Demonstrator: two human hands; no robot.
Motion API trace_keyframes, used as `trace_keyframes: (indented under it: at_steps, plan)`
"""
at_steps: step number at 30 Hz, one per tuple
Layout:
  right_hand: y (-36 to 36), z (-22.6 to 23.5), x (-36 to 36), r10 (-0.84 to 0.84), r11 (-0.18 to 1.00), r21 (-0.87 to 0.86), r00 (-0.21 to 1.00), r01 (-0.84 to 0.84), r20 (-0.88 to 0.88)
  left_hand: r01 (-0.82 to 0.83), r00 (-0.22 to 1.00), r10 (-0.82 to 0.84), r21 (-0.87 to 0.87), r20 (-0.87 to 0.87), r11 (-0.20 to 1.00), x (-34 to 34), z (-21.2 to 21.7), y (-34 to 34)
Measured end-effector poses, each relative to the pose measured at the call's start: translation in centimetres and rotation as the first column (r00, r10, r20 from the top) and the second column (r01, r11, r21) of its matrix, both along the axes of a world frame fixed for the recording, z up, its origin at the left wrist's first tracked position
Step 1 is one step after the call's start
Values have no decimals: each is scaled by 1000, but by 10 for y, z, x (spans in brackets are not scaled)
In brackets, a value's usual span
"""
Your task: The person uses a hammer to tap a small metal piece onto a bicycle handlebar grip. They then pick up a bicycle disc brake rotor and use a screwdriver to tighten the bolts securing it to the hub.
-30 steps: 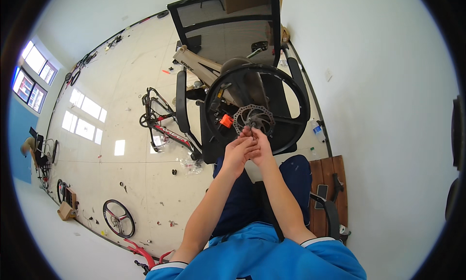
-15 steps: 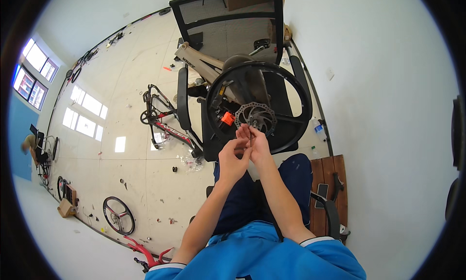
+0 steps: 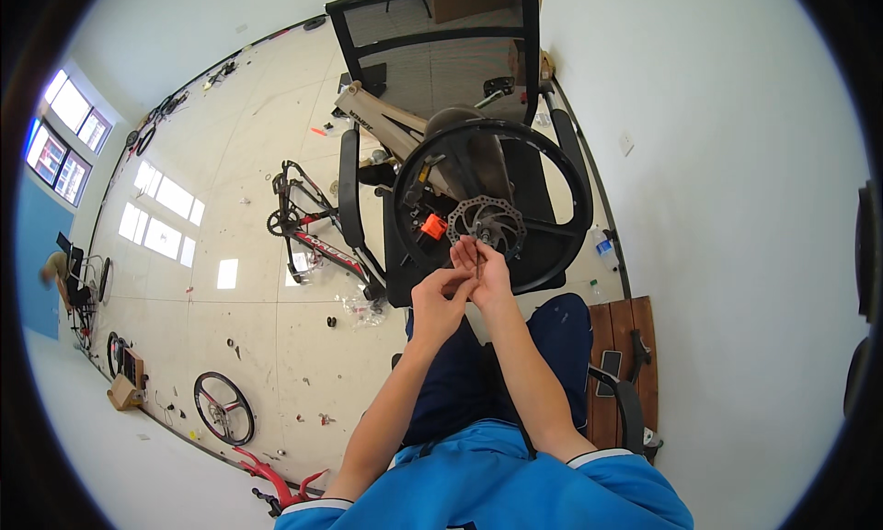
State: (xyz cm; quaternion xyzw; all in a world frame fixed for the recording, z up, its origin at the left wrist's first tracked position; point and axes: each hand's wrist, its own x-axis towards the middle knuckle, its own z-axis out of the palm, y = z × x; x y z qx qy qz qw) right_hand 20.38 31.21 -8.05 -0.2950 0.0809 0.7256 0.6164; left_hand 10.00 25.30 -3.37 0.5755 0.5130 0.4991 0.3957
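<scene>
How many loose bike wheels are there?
3: one wheel on the chair by the hands, one flat on the floor at lower left, one by the far-left wall. More may be hidden.

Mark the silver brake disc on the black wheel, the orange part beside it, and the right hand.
silver brake disc (image 3: 488, 219): head view, on its perforated face.
orange part (image 3: 432, 227): head view, on its middle.
right hand (image 3: 489, 274): head view, on its back.

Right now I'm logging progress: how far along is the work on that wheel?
Done: the brake disc sits on the black wheel. In hand: the left hand and right hand together hold a small thin part just below it. Left: that part is not yet on the wheel.
</scene>
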Motion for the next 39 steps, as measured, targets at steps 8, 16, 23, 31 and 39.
trace_keyframes:
  at_steps: [8,16,23,31,39]
  plan:
    - [0,5,8,58,996,66,998,-57,-12,-6,998,9,55,-61,998,-9,1,8]
    - [-9,4,6,167,984,69,986,-164,-29,-153,969,175,133,-177,979,5,-14,2]
    - [-10,-12,11,197,978,63,980,-197,-7,224,817,134,-524,561,822,-9,-12,6]
    - [5,-9,8,135,991,-23,989,-134,58,-78,989,92,121,-119,990,5,7,5]
    - [2,-6,6,189,971,143,982,-191,27,-105,975,147,241,-165,965,12,-7,18]
